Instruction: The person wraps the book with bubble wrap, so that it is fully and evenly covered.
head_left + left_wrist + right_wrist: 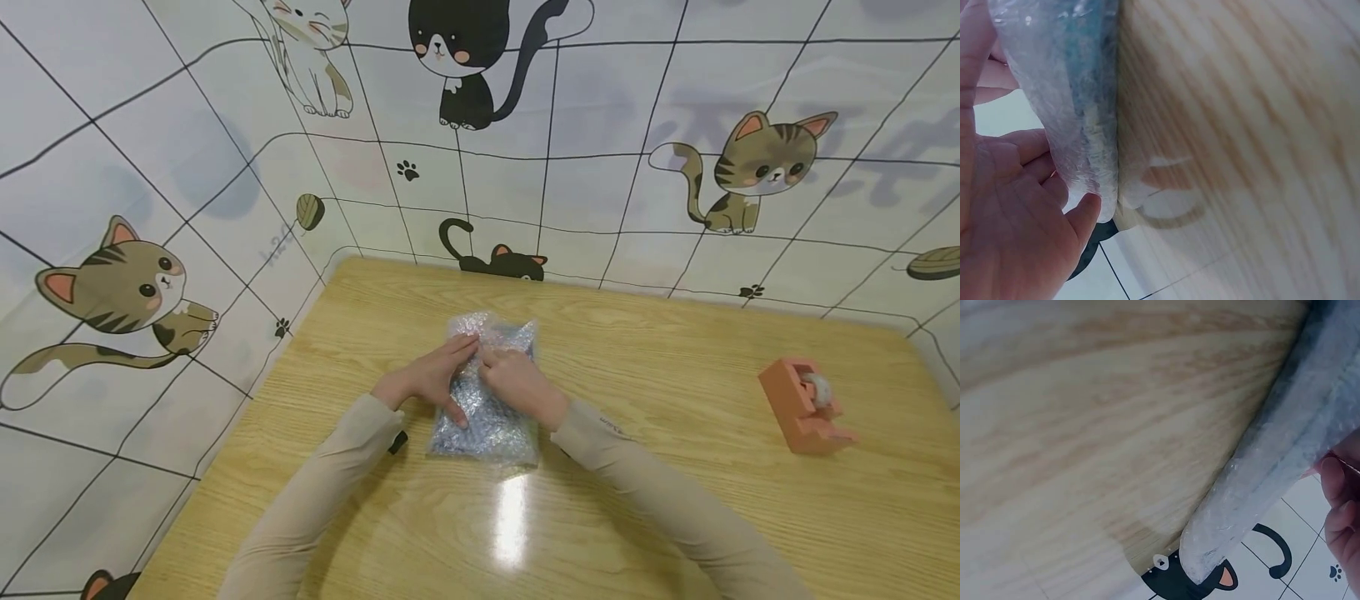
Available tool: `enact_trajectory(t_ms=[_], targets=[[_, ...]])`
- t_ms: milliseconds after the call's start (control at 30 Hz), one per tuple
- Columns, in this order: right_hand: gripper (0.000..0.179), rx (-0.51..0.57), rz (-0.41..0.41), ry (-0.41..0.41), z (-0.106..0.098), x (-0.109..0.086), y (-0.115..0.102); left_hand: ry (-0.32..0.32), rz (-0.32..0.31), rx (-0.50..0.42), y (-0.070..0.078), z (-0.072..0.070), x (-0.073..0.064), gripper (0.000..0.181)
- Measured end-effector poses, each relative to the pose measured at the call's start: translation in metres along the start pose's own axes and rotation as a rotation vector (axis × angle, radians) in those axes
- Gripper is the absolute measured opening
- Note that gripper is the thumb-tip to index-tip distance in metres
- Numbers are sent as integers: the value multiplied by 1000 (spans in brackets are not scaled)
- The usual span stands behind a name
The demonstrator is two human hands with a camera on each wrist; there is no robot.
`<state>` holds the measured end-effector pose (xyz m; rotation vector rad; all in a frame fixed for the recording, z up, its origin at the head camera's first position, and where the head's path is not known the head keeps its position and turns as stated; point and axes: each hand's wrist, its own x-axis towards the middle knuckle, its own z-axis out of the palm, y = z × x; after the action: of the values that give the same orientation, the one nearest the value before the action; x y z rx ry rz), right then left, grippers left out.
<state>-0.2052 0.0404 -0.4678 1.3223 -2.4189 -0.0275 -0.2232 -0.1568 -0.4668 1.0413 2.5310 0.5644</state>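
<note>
A flat package in clear bubble wrap [491, 425] lies on the wooden table, with bluish contents showing through. My left hand [435, 375] rests on its left side, fingers extended toward the upper part and thumb spread lower down. In the left wrist view the left hand [1016, 206] lies along the wrapped package [1085, 94], thumb tip at its edge. My right hand [521, 383] has its fingers curled at the package's upper middle, close to the left fingertips, and pinches the wrap there. Curled right fingers [1341, 512] show beside the wrap [1272, 475] in the right wrist view.
An orange tape dispenser [798, 408] holding a roll of tape stands on the right of the table [645, 367]. A cat-patterned sheet [600, 192] with grid lines hangs behind the table and along its left side.
</note>
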Motion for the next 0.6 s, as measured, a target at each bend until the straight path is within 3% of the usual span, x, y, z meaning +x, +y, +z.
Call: enact_trajectory(t_ms=[367,600], targets=[[7,83,-10,-88,-6,4,6,-5,14,13,2,-2,0,128],[22,210,29,-116,-8,-8,7,-17,3,18,1,-1,1,127]])
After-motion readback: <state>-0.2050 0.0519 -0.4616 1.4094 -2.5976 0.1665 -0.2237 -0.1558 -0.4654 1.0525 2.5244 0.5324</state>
